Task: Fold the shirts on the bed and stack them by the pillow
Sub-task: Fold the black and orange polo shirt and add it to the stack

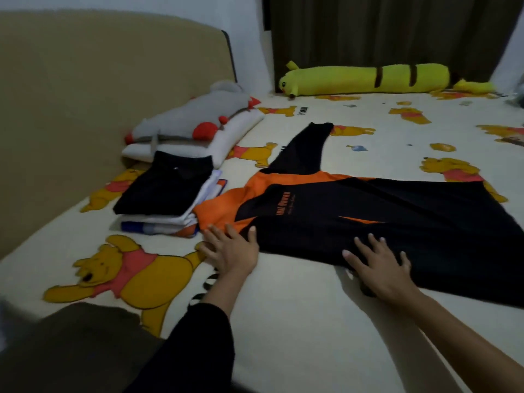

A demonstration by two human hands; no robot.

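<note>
The black and orange long-sleeved shirt [368, 222] lay spread flat on the cartoon bear bedsheet [283, 321], its collar end toward nine o'clock and its hem toward three o'clock. One sleeve [304, 148] stretched away toward twelve o'clock; where the other sleeve lay I could not tell.

The left hand [231, 251] rested at the shoulder edge of the shirt, fingers apart and nearly straight, gripping nothing. The right hand [378, 268] pressed flat on the near edge of the body, fingers also spread, holding nothing. A small dark thing showed under its palm, too unclear to name.

At about ten o'clock from the shirt stood the stack of folded shirts [167, 199], a black one on top, with white and blue ones under it. The stack touched the white pillow [235, 134], which carried a grey plush toy [195, 114]. A long yellow plush toy [365, 79] lay far away at twelve o'clock by the curtain [397, 32].

I judged that the step in hand was smoothing the shirt before the first fold. To do it well, both palms should sweep outward from the middle, so that wrinkles go to the edges. The far sleeve should be brought across the body first. The folds should be made as wide as the stack, otherwise the pile may lean. The fabric looked thin and slippery, so slow, flat pressure seemed better than pulling.
</note>
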